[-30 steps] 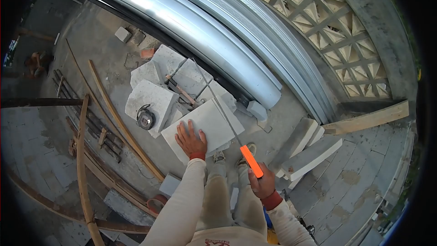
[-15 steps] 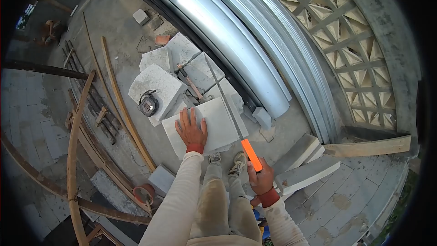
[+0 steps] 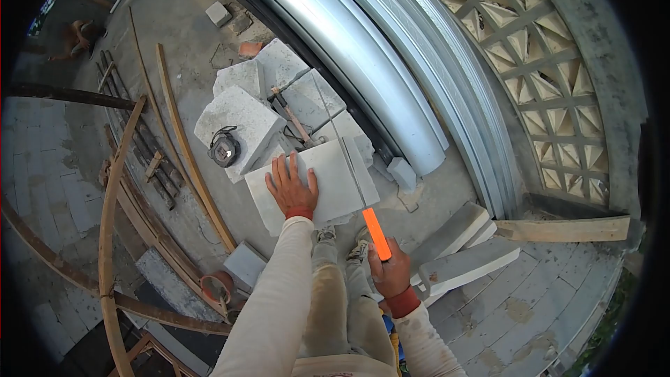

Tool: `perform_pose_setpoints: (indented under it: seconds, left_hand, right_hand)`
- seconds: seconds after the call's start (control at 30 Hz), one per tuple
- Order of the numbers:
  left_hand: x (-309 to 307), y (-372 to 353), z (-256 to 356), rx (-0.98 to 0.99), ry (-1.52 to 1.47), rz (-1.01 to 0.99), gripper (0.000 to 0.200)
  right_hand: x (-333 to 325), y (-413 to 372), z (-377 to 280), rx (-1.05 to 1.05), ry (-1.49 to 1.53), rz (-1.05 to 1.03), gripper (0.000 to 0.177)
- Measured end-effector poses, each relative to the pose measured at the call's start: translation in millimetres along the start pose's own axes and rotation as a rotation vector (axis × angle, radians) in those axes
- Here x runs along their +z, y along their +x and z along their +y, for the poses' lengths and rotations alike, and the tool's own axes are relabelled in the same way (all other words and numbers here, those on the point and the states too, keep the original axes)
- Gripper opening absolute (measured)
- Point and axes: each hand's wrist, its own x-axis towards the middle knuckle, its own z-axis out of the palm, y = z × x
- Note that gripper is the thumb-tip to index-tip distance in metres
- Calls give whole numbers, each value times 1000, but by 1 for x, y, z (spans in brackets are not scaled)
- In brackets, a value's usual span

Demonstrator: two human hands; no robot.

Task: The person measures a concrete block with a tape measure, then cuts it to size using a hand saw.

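Observation:
My left hand (image 3: pixel 290 187) presses flat, fingers spread, on a pale light concrete block (image 3: pixel 328 174). In my right hand (image 3: pixel 392 269) is the orange handle of a hand saw (image 3: pixel 377 233). Its long thin blade stretches away from me across the right part of the block, close to its right end. Beyond the block lie more pale block pieces (image 3: pixel 241 115), with a hammer (image 3: pixel 293 120) among them. A round tape measure or reel (image 3: pixel 225 149) rests on the left piece.
Long shiny metal sheets (image 3: pixel 363 56) curve past on the right, before a patterned vent-block wall (image 3: pixel 537 70). Cut block strips (image 3: pixel 467 262) lie beside my right arm. Timber boards (image 3: pixel 185 146), metal pipes (image 3: pixel 157 174) and an orange-brown bucket (image 3: pixel 218 286) are on the left. Another person (image 3: pixel 80 36) is far back.
The saw and my right hand have shifted slightly forward and left, the handle now nearer the block's front edge. My left hand stays on the block. The far person's posture differs.

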Motion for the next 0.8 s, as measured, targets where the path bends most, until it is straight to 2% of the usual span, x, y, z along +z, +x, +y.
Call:
perform_pose_setpoints:
  seconds: [0.1, 0.23, 0.27, 0.3, 0.37, 0.5, 0.6, 0.67, 0.73, 0.77, 0.8]
  left_hand:
    - [0, 2, 0, 4, 2, 11, 63]
    - [-3, 0, 1, 12, -4, 1, 61]
    - [-3, 4, 1, 9, -1, -8, 61]
    - [-2, 9, 2, 6, 4, -7, 61]
    - [-3, 8, 3, 9, 24, -21, 62]
    - [-2, 13, 3, -14, 38, -43, 63]
    - [-3, 7, 3, -13, 50, -70, 63]
    - [-1, 9, -2, -12, 64, -73, 63]
    - [-3, 10, -2, -8, 43, -90, 63]
    - [-3, 11, -1, -10, 34, -99, 63]
    - [-5, 13, 1, -17, 19, -118, 63]
  right_hand:
    - [-32, -42, -2, 10, -82, -69, 23]
    - [-94, -152, 4, -4, -253, -207, 16]
    - [-101, -162, 6, -15, -279, -232, 21]
    - [-97, -143, 1, -27, -258, -208, 18]
    - [-66, -89, -18, -33, -206, -160, 23]
    - [34, 65, -16, 33, -45, -74, 26]
    - [16, 57, -38, 37, -29, -76, 26]
    - [-16, -10, -6, -36, -223, -178, 22]
    - [-61, -68, -39, 59, -285, -203, 22]
    - [-82, -110, -38, 174, -224, -270, 23]
    - [-94, -116, -56, 288, -162, -340, 28]
